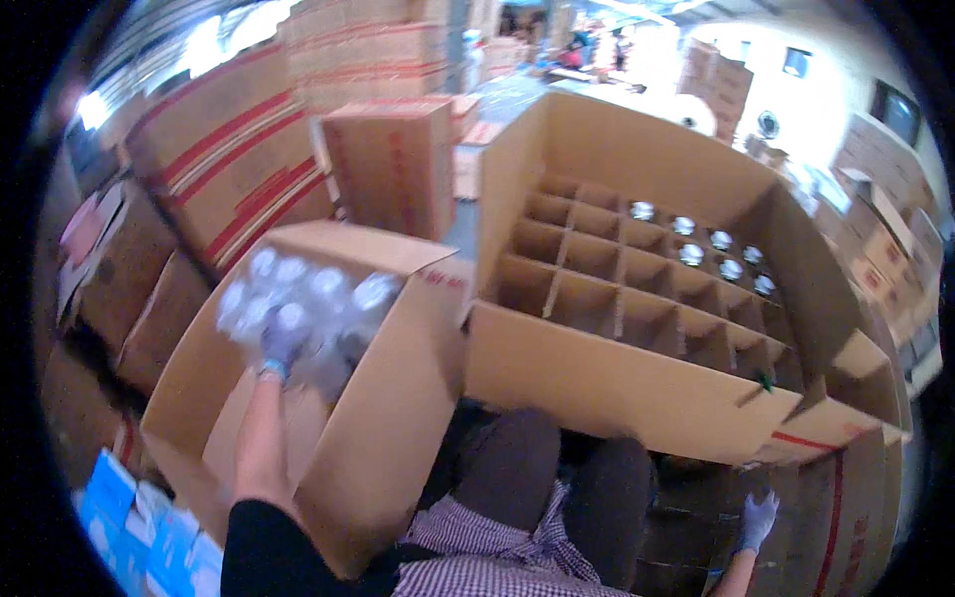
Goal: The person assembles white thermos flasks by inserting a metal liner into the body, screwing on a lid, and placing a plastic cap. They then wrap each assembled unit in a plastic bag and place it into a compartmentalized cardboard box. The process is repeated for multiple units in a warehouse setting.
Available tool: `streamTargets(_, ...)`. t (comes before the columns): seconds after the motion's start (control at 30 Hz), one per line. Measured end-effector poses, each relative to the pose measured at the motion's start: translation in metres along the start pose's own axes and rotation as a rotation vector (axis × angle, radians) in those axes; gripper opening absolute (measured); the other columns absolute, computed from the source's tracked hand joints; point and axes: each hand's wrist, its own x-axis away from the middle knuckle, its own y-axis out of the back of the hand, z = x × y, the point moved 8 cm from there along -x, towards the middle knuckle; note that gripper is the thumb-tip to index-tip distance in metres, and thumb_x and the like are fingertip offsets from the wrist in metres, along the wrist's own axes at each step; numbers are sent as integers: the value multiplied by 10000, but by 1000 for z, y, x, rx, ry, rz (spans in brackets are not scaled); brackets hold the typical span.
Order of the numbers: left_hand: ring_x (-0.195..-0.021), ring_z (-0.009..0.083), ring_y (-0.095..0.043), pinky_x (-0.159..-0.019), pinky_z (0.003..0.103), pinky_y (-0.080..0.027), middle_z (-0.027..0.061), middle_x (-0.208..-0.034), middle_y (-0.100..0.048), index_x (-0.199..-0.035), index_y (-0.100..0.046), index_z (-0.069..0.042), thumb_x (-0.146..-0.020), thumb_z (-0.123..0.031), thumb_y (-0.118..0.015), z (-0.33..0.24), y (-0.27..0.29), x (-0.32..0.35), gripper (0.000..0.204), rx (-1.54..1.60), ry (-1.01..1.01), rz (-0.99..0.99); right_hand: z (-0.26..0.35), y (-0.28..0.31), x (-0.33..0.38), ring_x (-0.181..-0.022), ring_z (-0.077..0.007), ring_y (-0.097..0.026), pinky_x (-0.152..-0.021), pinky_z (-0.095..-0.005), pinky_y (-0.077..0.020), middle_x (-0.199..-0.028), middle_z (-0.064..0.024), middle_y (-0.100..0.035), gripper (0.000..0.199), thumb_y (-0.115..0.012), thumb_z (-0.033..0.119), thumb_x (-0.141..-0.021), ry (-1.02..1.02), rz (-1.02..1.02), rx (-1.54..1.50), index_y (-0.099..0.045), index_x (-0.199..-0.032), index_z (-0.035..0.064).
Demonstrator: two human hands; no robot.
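Observation:
My left hand (283, 346), in a pale glove, reaches into a cardboard box (398, 368) at the left. Its fingers look closed round one clear bottle (291, 316), though blur softens them. More clear, shiny bottles (373, 294) stand packed at that box's far end. Low on the right, my right hand (760, 519), also gloved, is held apart with its fingers spread and nothing in them. It is over or beside a brown carton (796, 517); whether they touch I cannot tell. The larger open box (617, 373) on the right has cardboard dividers, with several silvery round tops (690, 255) in its far-right cells.
Tall cartons with red stripes (234, 149) stand at the far left, and another carton (388, 169) sits behind the left box. Blue-and-white packages (139, 527) lie at the lower left. More boxes (885, 249) are stacked at the right.

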Motion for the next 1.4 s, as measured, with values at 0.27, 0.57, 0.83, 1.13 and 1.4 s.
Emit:
streamTargets(0.27,-1177,401,-601,-975,462,-501,235,-1305,-593,-1421,-361,-67,-640,-321,-868,-91,75,-20,965,-10,-117,-67,130,75,7,-1047,-356,-624,-914,-441,-506,-1133,-181,-625,423,-735,257,-832,298,-149,-480,-630,-1185,48)
streamTargets(0.57,-1069,416,-652,-908,478,-534,224,-1160,-669,-1280,-463,-76,-560,-325,-882,14,-42,-19,869,-290,146,-7,148,50,63,-1059,-375,-617,-925,-450,-507,-1132,-190,-627,438,-727,318,-834,379,16,-481,-631,-1166,50)
streamTargets(0.83,-1151,354,-616,-973,434,-512,207,-1260,-624,-1287,-521,-35,-521,-396,-911,70,-56,-16,932,12,45,54,81,37,84,-1052,-375,-615,-917,-447,-504,-1107,-182,-636,402,-726,301,-842,190,120,-472,-647,-1147,52)
streamTargets(1.13,-1100,405,-638,-959,463,-515,230,-1171,-667,-1328,-504,-52,-642,-375,-865,-31,30,-5,839,-85,2,-150,166,72,74,-1089,-358,-624,-944,-437,-503,-1153,-186,-643,394,-719,294,-850,429,112,-655,-657,-1147,43)
streamTargets(1.4,-1164,353,-595,-1004,440,-489,202,-1316,-606,-1403,-485,-58,-681,-489,-844,-31,18,0,915,-78,-79,419,226,100,90,-1068,-354,-633,-932,-421,-511,-1142,-183,-647,413,-717,293,-855,520,212,-765,-651,-1174,39)
